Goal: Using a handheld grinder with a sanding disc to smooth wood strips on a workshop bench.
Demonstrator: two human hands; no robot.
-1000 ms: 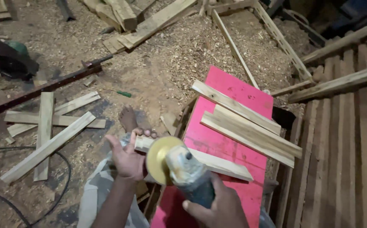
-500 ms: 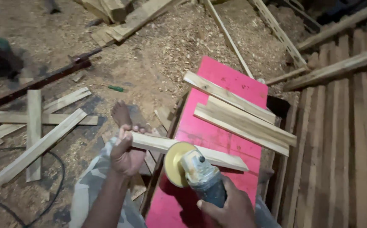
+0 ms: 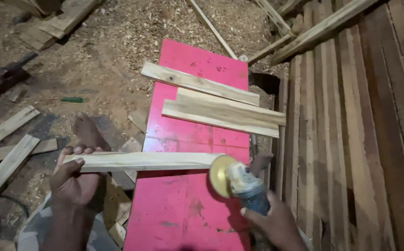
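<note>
Head camera, looking steeply down.
Close above the red board [image 3: 188, 204], which runs away from the viewer; sawdust floor [image 3: 109, 60] beyond.

Both forearms are bare, with no sleeves, gloves, rings or wristbands visible. The left hand [image 3: 74, 181] and right hand [image 3: 276, 225] are uncovered. One bare foot [image 3: 88, 132] shows, without footwear. Grey, mottled, worn-looking fabric covers the leg [image 3: 34, 230] at lower left.
</note>
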